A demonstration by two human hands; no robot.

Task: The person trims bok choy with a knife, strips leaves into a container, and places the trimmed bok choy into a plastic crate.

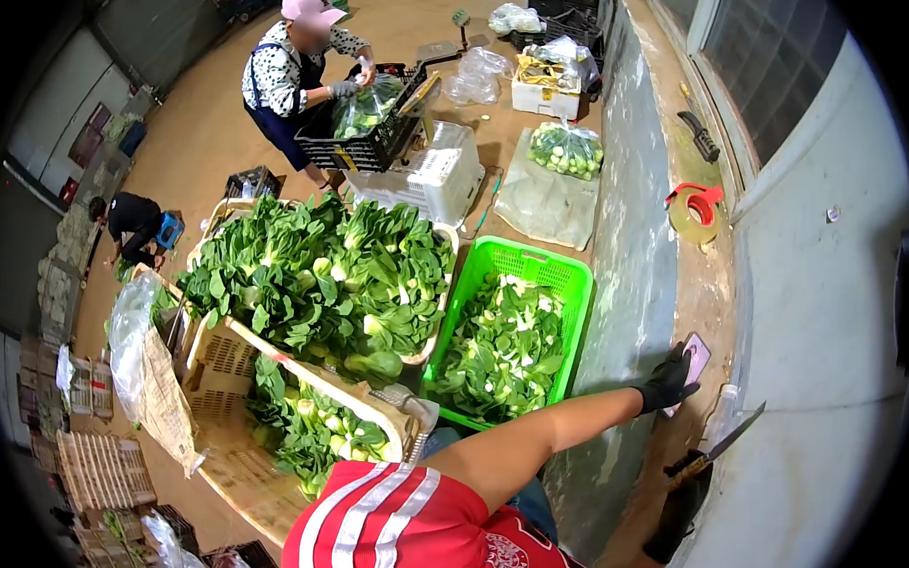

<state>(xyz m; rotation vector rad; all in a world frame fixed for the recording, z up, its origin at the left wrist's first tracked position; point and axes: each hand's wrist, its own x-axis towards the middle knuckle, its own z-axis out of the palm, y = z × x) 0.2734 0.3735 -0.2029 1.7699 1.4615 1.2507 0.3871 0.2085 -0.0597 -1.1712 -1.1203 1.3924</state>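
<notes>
My left hand [665,383], in a black glove, has its fingers closed at the side of a pink phone [694,364] over the narrow ledge by the wall. Lower down, my right hand [683,507], gloved in black too, grips a knife [729,437] by its yellowish handle, its blade pointing up and to the right. Beside my left forearm stands a bright green crate [581,306] holding trimmed bok choy [507,351]. A whitish, translucent object [722,414] lies between the phone and the knife blade.
Tape rolls [695,212] and a dark-handled tool [698,135] lie along the ledge [680,122]. Leafy bok choy [314,279] fills a large crate at left. A co-worker [287,73] handles bagged greens over a black crate [379,159]; another person [134,228] crouches far left.
</notes>
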